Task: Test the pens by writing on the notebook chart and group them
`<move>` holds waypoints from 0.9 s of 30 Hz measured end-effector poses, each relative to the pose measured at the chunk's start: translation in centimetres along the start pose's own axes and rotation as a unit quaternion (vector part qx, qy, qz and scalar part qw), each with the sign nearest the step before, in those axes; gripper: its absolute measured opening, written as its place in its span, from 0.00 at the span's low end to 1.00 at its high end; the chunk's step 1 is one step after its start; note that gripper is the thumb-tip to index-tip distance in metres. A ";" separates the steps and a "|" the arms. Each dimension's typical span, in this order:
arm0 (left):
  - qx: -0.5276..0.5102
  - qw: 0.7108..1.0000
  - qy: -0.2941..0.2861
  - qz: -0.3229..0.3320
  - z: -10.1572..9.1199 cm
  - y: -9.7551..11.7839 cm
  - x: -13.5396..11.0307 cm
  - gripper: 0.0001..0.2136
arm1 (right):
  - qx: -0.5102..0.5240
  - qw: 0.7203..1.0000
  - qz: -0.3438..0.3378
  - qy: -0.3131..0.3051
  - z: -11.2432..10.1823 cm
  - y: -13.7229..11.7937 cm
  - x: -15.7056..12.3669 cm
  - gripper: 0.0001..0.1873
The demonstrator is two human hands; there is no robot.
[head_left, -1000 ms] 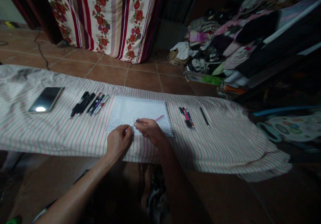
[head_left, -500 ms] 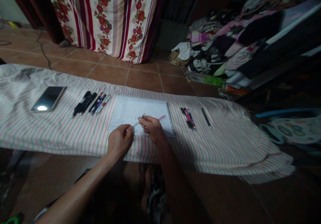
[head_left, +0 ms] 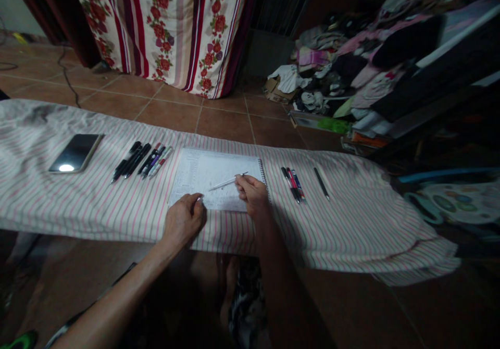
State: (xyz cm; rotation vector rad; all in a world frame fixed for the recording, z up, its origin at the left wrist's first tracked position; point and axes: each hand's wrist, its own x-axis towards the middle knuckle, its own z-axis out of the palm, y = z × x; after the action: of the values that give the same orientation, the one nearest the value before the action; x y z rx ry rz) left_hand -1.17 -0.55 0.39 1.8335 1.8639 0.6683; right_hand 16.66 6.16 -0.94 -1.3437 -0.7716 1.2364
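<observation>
A spiral notebook [head_left: 211, 174] lies open on a striped cloth [head_left: 97, 203] over a long low surface. My right hand [head_left: 252, 195] is closed on a thin white pen [head_left: 226, 183] that lies slanted across the page, its tip pointing right. My left hand [head_left: 183, 221] rests at the notebook's lower left corner with its fingers curled, pinching something small that I cannot make out. A row of several dark pens [head_left: 142, 160] lies left of the notebook. Three pens [head_left: 292, 177] and one single dark pen [head_left: 321, 183] lie to its right.
A phone [head_left: 75, 152] with a lit spot lies on the cloth at the left. Behind the surface are a tiled floor, a flowered curtain [head_left: 175, 26] and a heap of clothes [head_left: 351, 67] at the right. A painted tray [head_left: 455, 203] sits at far right.
My right hand has drawn the pen to the right, away from my left hand, and the two hands are now apart. The pink end of the pen no longer shows.
</observation>
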 end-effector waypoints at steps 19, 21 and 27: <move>0.044 0.998 0.038 0.014 -0.1 -0.7 0.4 0.16 | 0.015 0.999 0.028 -0.018 1.8 0.7 -0.1 0.16; 0.054 0.998 0.039 0.014 0.0 -0.8 0.4 0.16 | 0.003 0.999 0.027 -0.027 1.8 0.7 -0.2 0.16; 0.114 0.987 0.088 0.077 -0.1 -1.3 0.8 0.15 | -0.003 1.000 0.015 -0.005 1.7 0.8 0.0 0.15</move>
State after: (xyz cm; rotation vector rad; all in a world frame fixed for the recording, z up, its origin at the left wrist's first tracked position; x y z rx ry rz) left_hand -2.31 0.20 -0.29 2.1431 1.9966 0.7149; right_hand 14.94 6.51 -1.46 -1.3586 -0.7651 1.2666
